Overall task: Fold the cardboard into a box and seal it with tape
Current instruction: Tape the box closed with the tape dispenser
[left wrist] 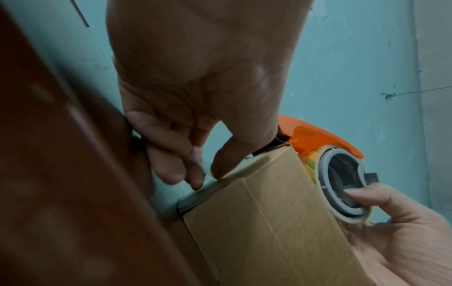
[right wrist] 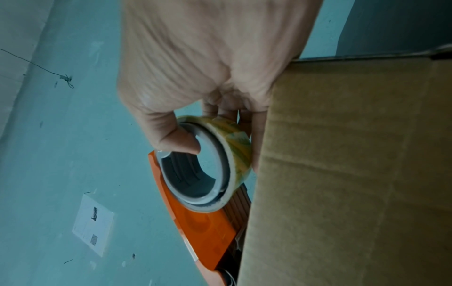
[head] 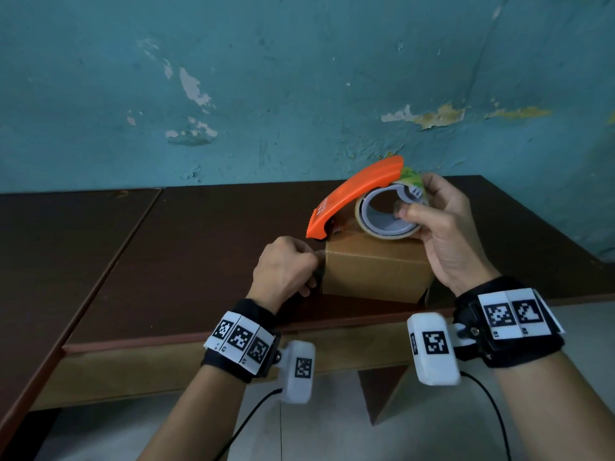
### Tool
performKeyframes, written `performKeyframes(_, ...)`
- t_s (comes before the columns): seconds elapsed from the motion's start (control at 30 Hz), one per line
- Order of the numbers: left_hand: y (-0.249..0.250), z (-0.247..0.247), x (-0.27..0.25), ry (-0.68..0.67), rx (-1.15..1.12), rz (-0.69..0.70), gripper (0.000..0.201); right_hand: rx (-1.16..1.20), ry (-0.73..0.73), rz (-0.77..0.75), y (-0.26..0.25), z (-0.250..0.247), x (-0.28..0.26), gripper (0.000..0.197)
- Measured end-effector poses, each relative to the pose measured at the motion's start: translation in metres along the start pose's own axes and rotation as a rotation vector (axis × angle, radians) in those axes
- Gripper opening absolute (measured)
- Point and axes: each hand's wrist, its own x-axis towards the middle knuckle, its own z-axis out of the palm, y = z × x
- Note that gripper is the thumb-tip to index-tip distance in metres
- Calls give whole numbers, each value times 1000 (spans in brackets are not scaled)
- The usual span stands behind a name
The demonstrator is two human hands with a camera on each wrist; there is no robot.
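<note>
Box stands folded on the surface. Right hand grips the tape dispenser on its top; left hand pinches the tape end at the left edge. Recommend steady pull, firm pressure along seam.

One folded brown cardboard box between the hands; one orange plastic tape dispenser with one roll of clear tape in the right hand; two bare hands, left beside the box; two dark brown wooden tabletops under them; two black wristbands with white marker tags
</note>
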Motion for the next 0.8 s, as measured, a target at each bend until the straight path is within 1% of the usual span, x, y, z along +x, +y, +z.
performKeyframes(0.1, -4, 0, 4, 22, 47, 39, 26, -2, 4, -1, 0, -1, 1, 27)
performKeyframes(0.2, -8, 0, 9, 34, 123, 41, 24, 0, 3, -4, 1, 0, 1, 27)
performKeyframes(0.27, -9, 3, 9, 72, 142, 54, 23, -4, -2, -10, 1, 0, 1, 26)
performKeyframes(0.37, -11, 8, 11, 232, 122, 115, 27, 3, -8, -15, 1, 0, 1, 26)
performKeyframes(0.43, -9, 13, 12, 334, 50, 202, 22, 8, -10, -16, 0, 0, 1, 26)
performKeyframes(0.47, -7, 15, 13, 337, -4, 228, 17, 9, -10, -17, 1, 0, 1, 27)
performKeyframes(0.53, -4, 22, 17, 259, -111, 215, 14, 10, -7, -17, 1, 0, 1, 26)
performKeyframes(0.6, -6, 27, 25, 158, -197, 188, 23, 8, -6, -19, 1, 0, 1, 26)
performKeyframes(0.63, -10, 29, 29, 130, -196, 208, 31, 7, -6, -18, 1, 0, 1, 27)
performKeyframes(0.67, -15, 31, 34, 114, -160, 247, 37, 8, -7, -16, 1, 0, 1, 27)
performKeyframes(0.7, -20, 33, 38, 105, -105, 293, 37, 9, -8, -14, 1, 0, 1, 27)
performKeyframes(0.77, -29, 37, 44, 107, 37, 366, 31, 9, -6, -10, 1, -1, 1, 27)
performKeyframes(0.8, -33, 38, 48, 123, 96, 381, 29, 10, -3, -8, 1, -1, 1, 27)
